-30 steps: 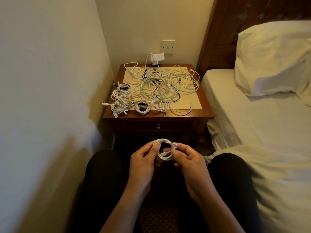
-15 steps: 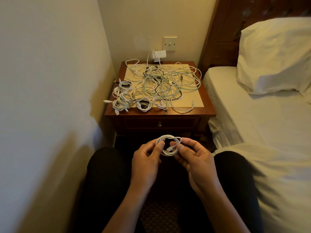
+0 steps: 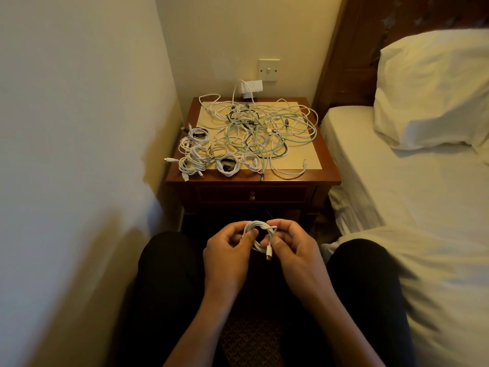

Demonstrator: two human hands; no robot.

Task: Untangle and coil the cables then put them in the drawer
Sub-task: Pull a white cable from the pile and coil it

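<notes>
Cable coil (image 3: 256, 225) pinched between left grip (image 3: 227, 250) and right grip (image 3: 296, 250).

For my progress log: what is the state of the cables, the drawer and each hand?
white cable, coiled, held by both hands
left hand, grips the coil
right hand, pinches the coil
tangled cables, heaped on the nightstand
coiled cables, lying at its front left
drawer, closed

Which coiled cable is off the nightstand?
The white coil, gripped by the left hand and right hand above the lap; the other coils lie on the nightstand, front left.
</notes>
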